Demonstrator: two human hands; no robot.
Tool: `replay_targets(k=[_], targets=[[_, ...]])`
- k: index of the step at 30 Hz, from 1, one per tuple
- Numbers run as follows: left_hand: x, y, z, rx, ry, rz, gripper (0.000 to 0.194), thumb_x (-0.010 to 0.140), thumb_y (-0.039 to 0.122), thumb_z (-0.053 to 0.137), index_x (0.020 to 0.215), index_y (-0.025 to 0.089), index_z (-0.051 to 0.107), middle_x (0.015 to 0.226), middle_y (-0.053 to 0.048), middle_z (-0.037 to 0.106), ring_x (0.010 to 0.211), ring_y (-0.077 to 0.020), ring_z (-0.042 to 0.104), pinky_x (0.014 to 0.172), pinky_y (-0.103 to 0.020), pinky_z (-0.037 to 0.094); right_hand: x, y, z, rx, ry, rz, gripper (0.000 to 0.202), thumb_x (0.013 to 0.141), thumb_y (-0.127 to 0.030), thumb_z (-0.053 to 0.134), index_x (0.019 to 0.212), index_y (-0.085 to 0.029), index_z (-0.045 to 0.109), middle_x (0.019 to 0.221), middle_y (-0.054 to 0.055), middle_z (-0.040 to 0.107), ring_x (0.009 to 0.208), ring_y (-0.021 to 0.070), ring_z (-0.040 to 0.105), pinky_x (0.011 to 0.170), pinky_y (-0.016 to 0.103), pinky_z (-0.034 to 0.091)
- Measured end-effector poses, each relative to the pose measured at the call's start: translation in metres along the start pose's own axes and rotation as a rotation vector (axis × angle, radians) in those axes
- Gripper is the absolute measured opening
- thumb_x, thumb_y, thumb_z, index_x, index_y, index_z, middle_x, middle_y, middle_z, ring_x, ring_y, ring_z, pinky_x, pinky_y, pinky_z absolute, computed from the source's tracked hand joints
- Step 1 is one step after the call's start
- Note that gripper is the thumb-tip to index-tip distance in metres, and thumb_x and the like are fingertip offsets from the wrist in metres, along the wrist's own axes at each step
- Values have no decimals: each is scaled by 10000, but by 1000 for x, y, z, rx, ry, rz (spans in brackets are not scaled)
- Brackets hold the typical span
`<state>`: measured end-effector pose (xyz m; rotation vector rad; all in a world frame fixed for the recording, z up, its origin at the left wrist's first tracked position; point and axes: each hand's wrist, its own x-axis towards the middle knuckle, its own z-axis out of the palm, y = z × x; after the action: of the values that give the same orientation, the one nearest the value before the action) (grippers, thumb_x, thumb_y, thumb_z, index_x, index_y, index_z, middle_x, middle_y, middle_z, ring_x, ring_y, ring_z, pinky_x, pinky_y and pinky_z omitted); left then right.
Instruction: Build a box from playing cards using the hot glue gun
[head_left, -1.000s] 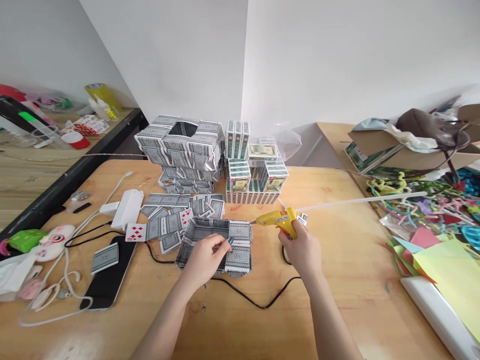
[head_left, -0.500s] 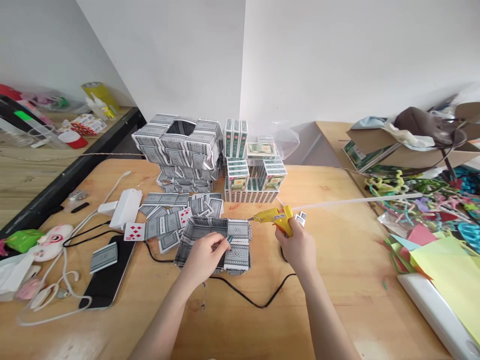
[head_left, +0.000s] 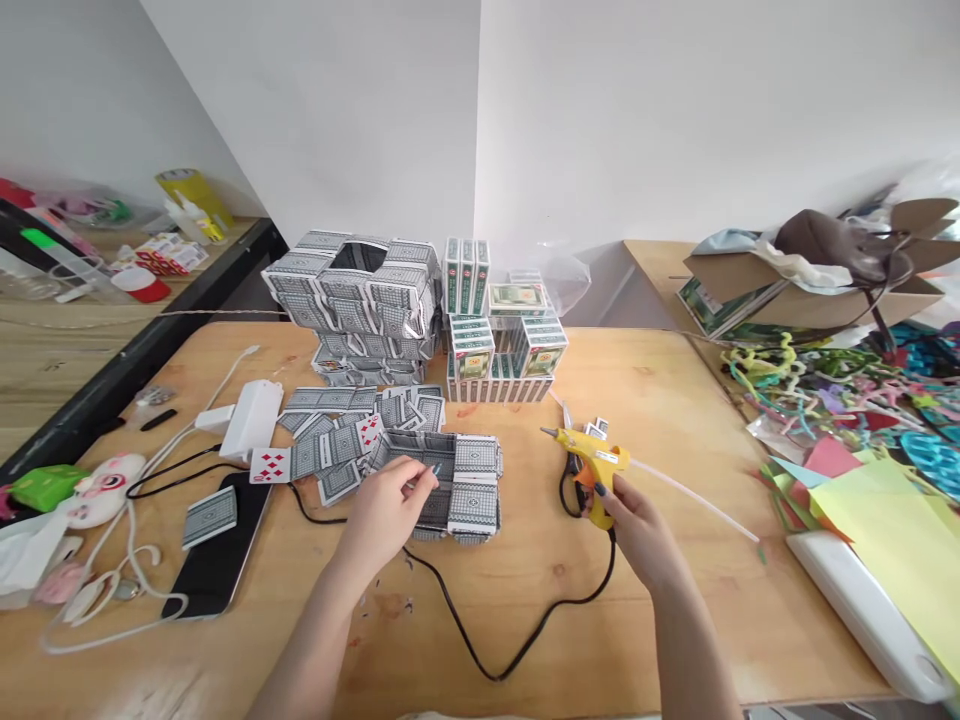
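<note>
the left forearm and right forearm are bare, slim and narrowing toward the wrists. the left hand shows a glossy bluish painted nail; the right hand shows a dark blue nail.

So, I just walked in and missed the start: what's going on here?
The person's right hand grips a yellow hot glue gun, its nozzle apart from a part-covered box made of playing cards. The left hand is over the box's open part; whether it pinches anything is unclear. Loose playing cards lie beside the box.
</note>
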<state>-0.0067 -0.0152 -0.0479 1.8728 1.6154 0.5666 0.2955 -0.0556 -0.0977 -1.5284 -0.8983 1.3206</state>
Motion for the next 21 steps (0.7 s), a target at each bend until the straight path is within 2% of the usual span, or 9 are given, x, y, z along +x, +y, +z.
replay_targets(k=[4,9,14,21], targets=[[-2,-13,-9,-6,23,-31,328,853,400,383,699,191,583,769,-32,646,710,-161,589,658,-252,419,-15,7,-17,244,74,14,358,675,-404,679,950,-190,594,806,29,587,730,160,548,698,279,458],[-5,-20,-9,-16,26,-64,332,847,415,390,709,192,592,779,-25,670,701,-164,605,651,-256,425,-21,10,-27,264,145,-33,448,619,-318,733,1036,-219,602,876,31,600,779,152,549,704,253,465],[-6,-16,-5,-23,22,-35,326,841,411,402,704,193,603,771,-21,671,688,-159,605,637,-252,427,-20,11,-28,304,202,-87,461,578,-257,750,1019,-241,618,955,28,600,821,139,552,722,233,465],[-8,-14,-3,-52,-2,-41,336,837,421,402,707,189,609,755,-22,677,660,-157,610,630,-252,430,-18,18,-34,339,283,-69,409,514,-224,769,903,-221,642,876,12,620,770,124,560,705,235,459]])
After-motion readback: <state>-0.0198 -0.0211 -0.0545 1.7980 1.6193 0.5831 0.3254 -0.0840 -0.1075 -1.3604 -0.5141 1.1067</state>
